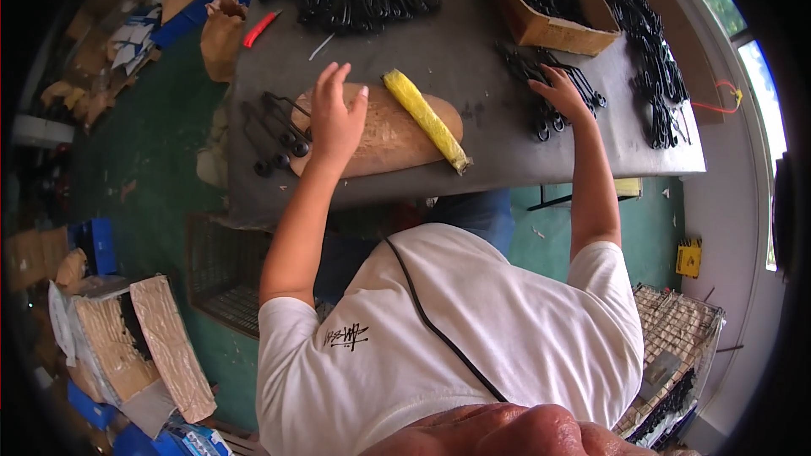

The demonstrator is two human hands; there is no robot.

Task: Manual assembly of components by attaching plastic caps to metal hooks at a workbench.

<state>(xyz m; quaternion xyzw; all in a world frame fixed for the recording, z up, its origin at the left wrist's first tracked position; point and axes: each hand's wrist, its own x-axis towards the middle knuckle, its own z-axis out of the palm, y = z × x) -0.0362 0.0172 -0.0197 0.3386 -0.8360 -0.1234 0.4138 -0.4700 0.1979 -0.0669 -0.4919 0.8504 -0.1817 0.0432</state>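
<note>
Head view: left hand [334,118] lies flat & wide on a stiff wooden board [397,139] on the grey surface [473,59], right hand [562,93] spread on light, hard black clips [549,114], prob. easiest pinched by their loops.

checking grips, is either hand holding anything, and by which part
Nothing is gripped: left hand lies flat on the wooden board, right hand rests on black metal parts.

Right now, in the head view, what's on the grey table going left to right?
Black metal parts → left hand on the wooden board → yellow roll → right hand on black hooks → more black hooks by the right edge.
</note>
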